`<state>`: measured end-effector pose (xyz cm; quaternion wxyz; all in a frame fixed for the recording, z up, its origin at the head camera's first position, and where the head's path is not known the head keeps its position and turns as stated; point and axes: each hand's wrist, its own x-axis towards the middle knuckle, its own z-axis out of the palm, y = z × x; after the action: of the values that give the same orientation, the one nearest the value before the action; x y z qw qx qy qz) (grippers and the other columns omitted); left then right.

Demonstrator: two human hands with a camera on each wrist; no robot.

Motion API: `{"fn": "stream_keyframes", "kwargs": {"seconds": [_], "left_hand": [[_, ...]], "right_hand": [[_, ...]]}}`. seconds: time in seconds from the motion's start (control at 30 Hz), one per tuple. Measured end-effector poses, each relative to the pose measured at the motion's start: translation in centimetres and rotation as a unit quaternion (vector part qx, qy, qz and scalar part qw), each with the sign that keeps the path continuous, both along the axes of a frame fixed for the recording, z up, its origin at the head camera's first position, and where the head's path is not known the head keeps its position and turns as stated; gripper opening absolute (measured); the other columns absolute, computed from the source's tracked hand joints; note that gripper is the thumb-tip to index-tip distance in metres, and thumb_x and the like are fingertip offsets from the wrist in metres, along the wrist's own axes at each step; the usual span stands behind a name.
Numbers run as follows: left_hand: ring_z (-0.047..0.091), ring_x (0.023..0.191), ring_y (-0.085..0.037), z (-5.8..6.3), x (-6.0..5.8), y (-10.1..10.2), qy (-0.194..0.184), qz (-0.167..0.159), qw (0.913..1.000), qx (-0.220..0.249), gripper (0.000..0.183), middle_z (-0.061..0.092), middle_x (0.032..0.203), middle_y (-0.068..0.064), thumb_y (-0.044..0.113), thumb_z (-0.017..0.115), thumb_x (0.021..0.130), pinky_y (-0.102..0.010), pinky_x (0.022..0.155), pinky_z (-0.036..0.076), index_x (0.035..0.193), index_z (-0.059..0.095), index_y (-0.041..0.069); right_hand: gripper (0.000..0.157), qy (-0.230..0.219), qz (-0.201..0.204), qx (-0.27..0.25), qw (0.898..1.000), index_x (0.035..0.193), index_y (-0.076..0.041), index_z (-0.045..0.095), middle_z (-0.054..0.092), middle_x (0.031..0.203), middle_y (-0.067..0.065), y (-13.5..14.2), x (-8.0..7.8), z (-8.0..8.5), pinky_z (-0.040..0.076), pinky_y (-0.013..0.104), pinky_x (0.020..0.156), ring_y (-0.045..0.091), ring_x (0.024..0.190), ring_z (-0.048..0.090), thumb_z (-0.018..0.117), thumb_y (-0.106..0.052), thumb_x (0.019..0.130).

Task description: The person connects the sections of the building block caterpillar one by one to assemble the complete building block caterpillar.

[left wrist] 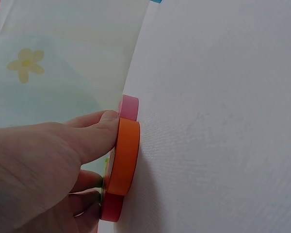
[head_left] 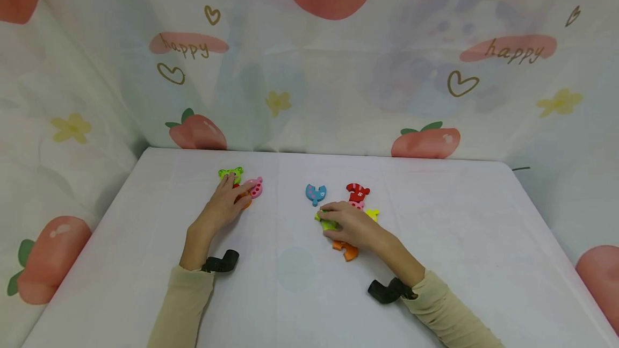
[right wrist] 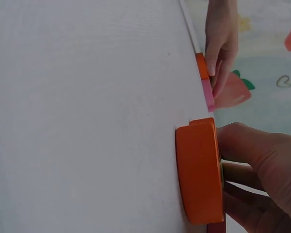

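My left hand point(head_left: 220, 204) rests on a small cluster of toy animal pieces. A green animal-head piece point(head_left: 233, 171), a pink spotted piece point(head_left: 258, 187) and an orange piece point(left wrist: 127, 158) show around its spread fingers, with a red piece point(left wrist: 111, 208) partly covered. My right hand point(head_left: 355, 225) holds a light green piece point(head_left: 329, 225) between thumb and fingers, low over the table. An orange notched piece point(head_left: 349, 252) lies just below that hand. Close beyond it are a red piece point(head_left: 357, 193), a pink piece point(head_left: 357, 205) and a yellow piece point(head_left: 373, 213), the last two partly hidden.
A blue notched piece point(head_left: 316, 195) lies between the two groups, nearer the right hand. The white-covered table point(head_left: 300, 305) meets a printed curtain point(head_left: 329, 79) at its back edge. Black wrist cameras sit on both wrists.
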<state>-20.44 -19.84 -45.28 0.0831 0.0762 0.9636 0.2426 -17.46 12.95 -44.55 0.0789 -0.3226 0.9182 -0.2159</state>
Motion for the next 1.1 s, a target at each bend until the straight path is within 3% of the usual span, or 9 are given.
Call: {"fn": "stream_keyframes", "kwargs": {"seconds": [0.5,0.77,0.93,1.1], "left_hand": [[0.006,0.148,-0.049,0.2,0.0,-0.4,0.003,0.004,1.0,-0.001,0.046,0.012,0.159,-0.03,0.023,0.051,0.1,-0.069,0.112,0.021,0.146,0.045,0.017],[0.004,0.149,-0.047,0.0,-0.1,-0.2,-0.011,0.006,0.9999,0.0,0.046,0.01,0.16,-0.029,0.026,0.051,0.1,-0.067,0.114,0.019,0.145,0.045,0.018],[0.006,0.149,-0.047,-0.2,-0.2,-0.1,-0.006,0.003,1.0,-0.002,0.045,0.012,0.16,-0.029,0.025,0.052,0.1,-0.066,0.114,0.02,0.144,0.047,0.018],[0.008,0.148,-0.048,-0.2,-0.2,-0.1,0.004,0.0,1.0,-0.006,0.045,0.013,0.159,-0.029,0.026,0.052,0.1,-0.067,0.114,0.02,0.144,0.048,0.019]], "right_hand": [[0.045,0.013,0.022,0.014,1.0,0.13,-0.008,0.063,0.06,0.133,0.01,-0.8,-0.2,-0.2,0.055,0.036,0.094,0.027,0.123,0.056,0.072,-0.021,0.087],[0.045,-0.016,-0.003,-0.036,0.999,0.132,-0.009,0.06,0.058,0.138,0.009,-2.0,-1.1,0.3,0.05,0.039,0.101,0.028,0.13,0.053,0.069,-0.019,0.089],[0.045,-0.025,0.007,-0.085,0.996,0.134,-0.007,0.058,0.055,0.141,0.01,-4.7,-2.7,1.2,0.046,0.041,0.107,0.028,0.132,0.051,0.066,-0.016,0.09],[0.044,-0.008,0.031,-0.114,0.993,0.133,0.001,0.055,0.054,0.14,0.017,-8.4,-5.9,1.1,0.045,0.038,0.109,0.03,0.13,0.052,0.062,-0.01,0.091]]}}
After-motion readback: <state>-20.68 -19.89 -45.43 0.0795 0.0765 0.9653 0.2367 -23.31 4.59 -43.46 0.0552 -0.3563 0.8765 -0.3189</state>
